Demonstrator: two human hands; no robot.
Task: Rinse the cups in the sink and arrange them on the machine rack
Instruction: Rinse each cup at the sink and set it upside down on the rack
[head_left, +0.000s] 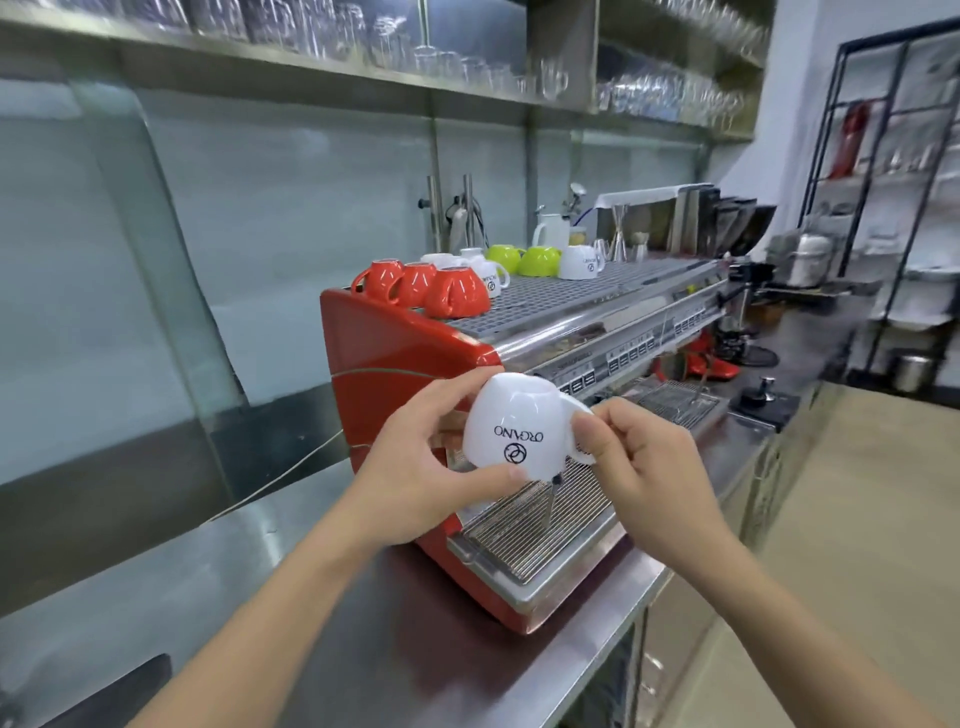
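Centrally, left hand (415, 467) and right hand (644, 467) both pinch an inverted white printed ceramic cup (519, 428), below the grey machine rack (571, 296).

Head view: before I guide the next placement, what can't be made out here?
- Sink: outside the head view, so no remaining cups can be counted.
- White cup: held upside down by left hand and right hand; its inside faces away.
- Machine rack: its far end is blurred.
- White cups behind the red cups: partly hidden, count unclear.
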